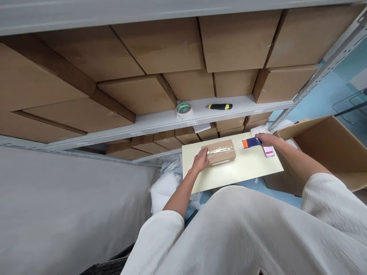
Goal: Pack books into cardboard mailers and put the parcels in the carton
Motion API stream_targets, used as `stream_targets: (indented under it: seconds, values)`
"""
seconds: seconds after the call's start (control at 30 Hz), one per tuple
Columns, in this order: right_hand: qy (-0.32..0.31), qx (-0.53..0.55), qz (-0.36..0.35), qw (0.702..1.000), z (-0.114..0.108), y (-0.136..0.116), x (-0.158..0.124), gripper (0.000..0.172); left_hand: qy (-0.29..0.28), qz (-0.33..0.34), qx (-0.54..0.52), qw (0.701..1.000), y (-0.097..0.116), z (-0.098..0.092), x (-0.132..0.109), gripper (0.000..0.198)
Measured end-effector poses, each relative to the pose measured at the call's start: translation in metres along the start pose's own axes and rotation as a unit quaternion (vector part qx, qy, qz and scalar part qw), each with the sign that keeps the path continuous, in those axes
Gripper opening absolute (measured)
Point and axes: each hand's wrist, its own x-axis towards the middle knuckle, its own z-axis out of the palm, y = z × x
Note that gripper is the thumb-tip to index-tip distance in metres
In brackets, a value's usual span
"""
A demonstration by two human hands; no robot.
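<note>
Box (220, 154) lay on the pale table (241, 168), left of its middle, with shiny clear tape (222, 147) along its top. The left hand (200, 161) touched the box's left end, its fingers bent over the edge; whether they gripped or merely steadied it, the view could not tell. The right hand's (266, 139) fingers were closed around a blue tool (252, 142), whose orange end pointed left and stood apart from the box. What that tool was could not be made out.

With just one end held, the box seemed liable to swivel or slide if pushed from the side, since the table looked smooth and showed no raised rim. If the orange end was sharp, a slip along the top could have carried it toward the left hand. The phone (268, 152) lay near the table's right end, just beside the right hand and forearm; a careless sweep of that arm might have knocked it off, perhaps toward the open carton (329, 137) alongside.

Above, a tape roll (186, 114) sat at the front of the shelf (156, 117), near a knife (220, 106). A bump there could probably have tipped the roll down onto the table.
</note>
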Motion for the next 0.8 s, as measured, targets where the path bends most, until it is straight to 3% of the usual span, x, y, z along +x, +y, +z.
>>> stream_targets:
  seconds: [0.13,0.3,0.5,0.8]
  values:
    - [-0.044,-0.048,0.035,0.997,0.01,-0.023,0.011,0.05,-0.009,-0.011,0.016,1.0,0.001,0.002,0.0,0.091]
    - [-0.085,-0.112,0.053,0.989,0.018,-0.071,0.031,0.06,-0.019,-0.015,0.021,1.0,0.0,0.003,0.0,0.089]
    - [-0.074,-0.129,0.063,0.987,0.017,-0.114,0.054,0.064,-0.023,-0.014,0.006,1.0,0.002,0.003,0.002,0.088]
    - [-0.04,-0.151,0.116,0.981,0.033,-0.143,0.055,0.062,-0.022,0.0,-0.004,1.0,0.0,0.002,0.007,0.088]
